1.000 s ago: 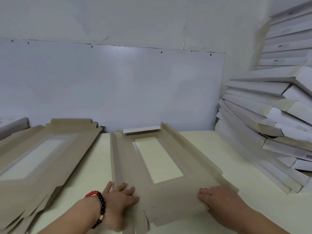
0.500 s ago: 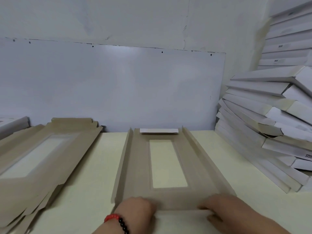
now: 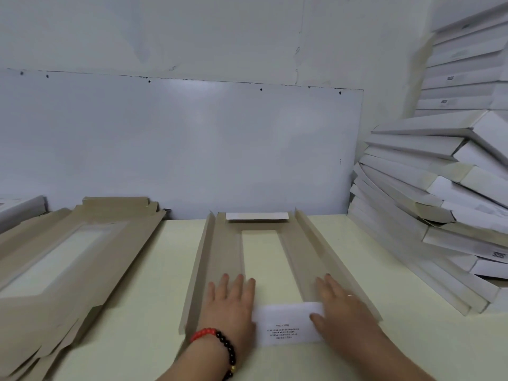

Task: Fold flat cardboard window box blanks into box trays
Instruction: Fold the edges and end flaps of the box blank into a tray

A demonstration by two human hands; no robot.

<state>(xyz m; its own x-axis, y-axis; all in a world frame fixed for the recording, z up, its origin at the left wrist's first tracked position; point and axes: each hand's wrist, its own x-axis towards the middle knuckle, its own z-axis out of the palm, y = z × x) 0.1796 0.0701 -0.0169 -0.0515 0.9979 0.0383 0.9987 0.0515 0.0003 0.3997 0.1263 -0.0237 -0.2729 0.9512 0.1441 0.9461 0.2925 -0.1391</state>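
Note:
A brown cardboard window box blank (image 3: 224, 251) lies lengthwise on the pale table, its two long side walls standing up. Its near end flap (image 3: 287, 324) is folded over inward, showing a white face with small black print. The far end flap (image 3: 257, 216) also shows white. My left hand (image 3: 229, 305) presses flat on the blank's left strip beside the folded flap, fingers straight. My right hand (image 3: 339, 305) presses flat on the right strip and the flap's right edge. A red and black bead bracelet (image 3: 220, 343) is on my left wrist.
A stack of flat brown blanks (image 3: 63, 257) lies at the left. Folded white box trays (image 3: 439, 204) are piled high at the right, leaning toward the wall. A grey panel (image 3: 178, 144) stands against the wall behind the table (image 3: 143, 298).
The blank was straightened to lie square in front of me, its side walls came up, and the near end flap was folded over inward. Both hands moved forward onto it.

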